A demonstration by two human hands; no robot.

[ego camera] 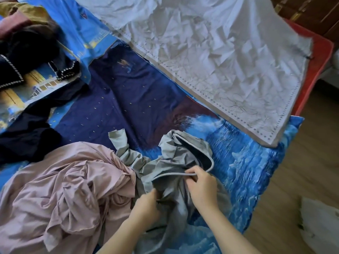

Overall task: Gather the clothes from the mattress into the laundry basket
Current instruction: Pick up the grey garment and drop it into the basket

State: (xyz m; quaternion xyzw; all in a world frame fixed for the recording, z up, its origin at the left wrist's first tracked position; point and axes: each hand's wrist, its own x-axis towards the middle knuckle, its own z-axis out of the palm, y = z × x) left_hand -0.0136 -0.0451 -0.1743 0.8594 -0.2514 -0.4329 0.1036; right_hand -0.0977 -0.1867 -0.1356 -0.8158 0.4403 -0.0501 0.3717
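Observation:
A crumpled grey garment with a dark lining lies at the near edge of the mattress, which has a blue printed cover. My left hand pinches a fold of it low down. My right hand grips its piped edge just to the right. A large pink garment is heaped to the left, touching the grey one. A dark navy garment lies farther left. More dark and mustard clothes pile up at the far left corner. No laundry basket is in view.
A wrinkled white sheet covers the far right part of the bed, over a red edge. Wooden floor runs along the right side, with something white on it at the lower right.

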